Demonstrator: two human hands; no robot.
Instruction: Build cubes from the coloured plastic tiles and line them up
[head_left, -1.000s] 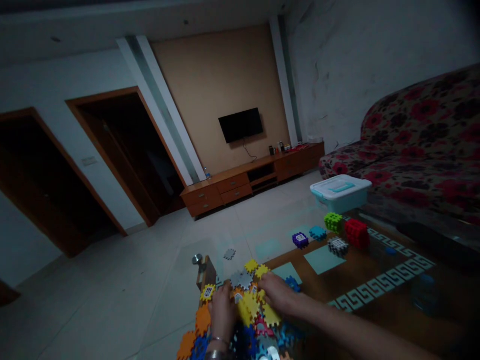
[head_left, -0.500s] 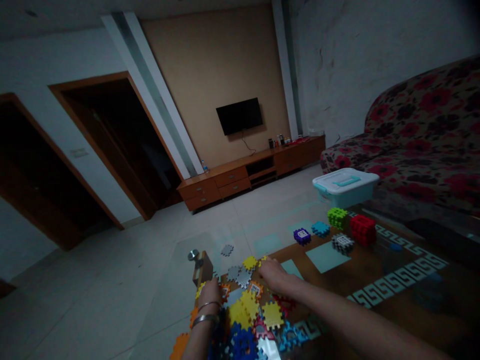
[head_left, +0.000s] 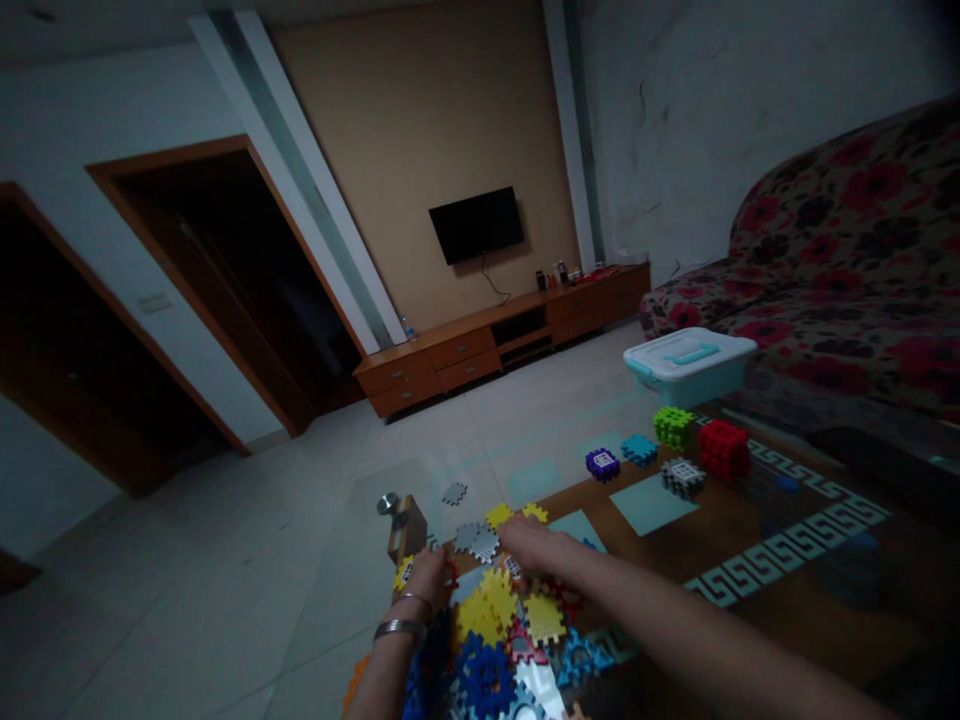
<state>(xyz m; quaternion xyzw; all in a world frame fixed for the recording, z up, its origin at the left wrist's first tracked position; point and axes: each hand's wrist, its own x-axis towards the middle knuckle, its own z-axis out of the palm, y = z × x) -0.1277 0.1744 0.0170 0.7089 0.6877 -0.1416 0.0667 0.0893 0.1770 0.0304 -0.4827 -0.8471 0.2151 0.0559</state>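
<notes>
A heap of flat, toothed plastic tiles (head_left: pixel 504 628) in yellow, blue, orange, grey and red lies at the near corner of a glass-topped wooden table (head_left: pixel 750 550). My left hand (head_left: pixel 429 574), with bracelets on the wrist, rests on the heap's left edge, fingers curled over a yellow tile. My right hand (head_left: pixel 531 542) lies palm down on the tiles near the grey tiles (head_left: pixel 477 541), fingers bent; what they hold is hidden.
Assembled cubes stand farther along the table: green (head_left: pixel 673 426), red (head_left: pixel 724 450), grey (head_left: pixel 681 476), purple (head_left: pixel 601 464) and a blue piece (head_left: pixel 638 449). A lidded teal-and-white box (head_left: pixel 688 364) sits beyond. A floral sofa (head_left: pixel 840 280) is at right; TV unit (head_left: pixel 495 345) and doorways behind.
The view has tilted down and nearer. My left hand slid to the heap's left edge; my right hand moved slightly left toward the grey tiles.
</notes>
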